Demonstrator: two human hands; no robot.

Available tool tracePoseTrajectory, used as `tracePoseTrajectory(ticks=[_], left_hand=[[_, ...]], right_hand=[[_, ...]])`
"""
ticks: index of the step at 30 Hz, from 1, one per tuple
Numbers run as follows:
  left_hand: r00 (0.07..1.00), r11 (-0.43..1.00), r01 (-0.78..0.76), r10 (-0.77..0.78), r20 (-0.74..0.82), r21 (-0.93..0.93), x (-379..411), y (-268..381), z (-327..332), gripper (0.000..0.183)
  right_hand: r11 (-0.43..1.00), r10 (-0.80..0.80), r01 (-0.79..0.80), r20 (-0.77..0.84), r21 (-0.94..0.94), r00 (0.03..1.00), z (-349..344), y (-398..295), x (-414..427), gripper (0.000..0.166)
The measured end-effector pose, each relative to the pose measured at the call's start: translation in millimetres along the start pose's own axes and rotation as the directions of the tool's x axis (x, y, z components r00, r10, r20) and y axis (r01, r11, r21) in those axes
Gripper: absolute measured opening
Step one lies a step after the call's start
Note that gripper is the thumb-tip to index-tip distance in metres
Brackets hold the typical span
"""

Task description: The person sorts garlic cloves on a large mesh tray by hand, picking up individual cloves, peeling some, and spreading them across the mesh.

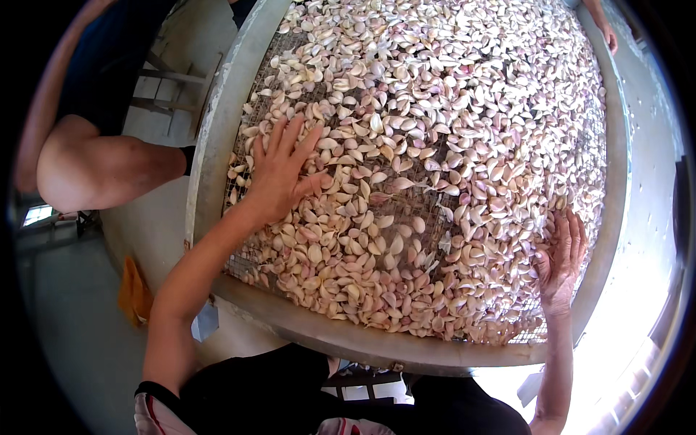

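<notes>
Loose garlic cloves [348, 255], white to pinkish in their skins, cover most of a wire mesh screen [405, 212]. My left hand [285, 168] rests palm down on cloves near the left side, its fingers spread. At the right side my right hand [563, 255] lies against the cloves with its fingers fairly straight and its thumb apart. Neither hand grips a clove that I can see; what lies under the palms is hidden. Bits of papery skin [432, 263] lie on the bare mesh between the hands.
A raised frame [326, 326] borders the mesh on the near, left and right sides. A seated person's bare knee [70, 163] is at the left. Another person's hand [609, 38] hangs over the far right edge. An orange cloth-like item [134, 293] is low at the left.
</notes>
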State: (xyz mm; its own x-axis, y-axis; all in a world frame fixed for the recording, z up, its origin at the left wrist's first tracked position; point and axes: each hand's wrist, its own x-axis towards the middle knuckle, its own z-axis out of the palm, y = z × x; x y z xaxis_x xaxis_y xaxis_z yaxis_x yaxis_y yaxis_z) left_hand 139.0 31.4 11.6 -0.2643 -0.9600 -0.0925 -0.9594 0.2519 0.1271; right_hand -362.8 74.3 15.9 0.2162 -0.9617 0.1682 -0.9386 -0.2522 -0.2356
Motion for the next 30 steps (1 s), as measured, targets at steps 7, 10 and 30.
tracePoseTrajectory(ticks=[7,10,30], left_hand=[[0.900,0.878,-0.403,0.330,-0.283,-0.257,7.4,73.4,-2.7,0.037],[0.801,0.798,-0.556,0.439,-0.407,-0.232,71.3,105.8,23.7,0.018],[1.000,-0.008,-0.004,-0.015,-0.004,-1.000,29.1,137.4,-21.1,0.004]], right_hand=[[0.987,-0.141,0.141,-0.017,0.076,0.990,13.4,-23.7,14.3,0.048],[0.955,-0.212,0.215,-0.035,0.203,0.977,14.4,-60.5,34.1,0.037],[0.123,0.093,-0.445,0.436,0.887,0.895,21.0,-133.7,26.7,0.027]])
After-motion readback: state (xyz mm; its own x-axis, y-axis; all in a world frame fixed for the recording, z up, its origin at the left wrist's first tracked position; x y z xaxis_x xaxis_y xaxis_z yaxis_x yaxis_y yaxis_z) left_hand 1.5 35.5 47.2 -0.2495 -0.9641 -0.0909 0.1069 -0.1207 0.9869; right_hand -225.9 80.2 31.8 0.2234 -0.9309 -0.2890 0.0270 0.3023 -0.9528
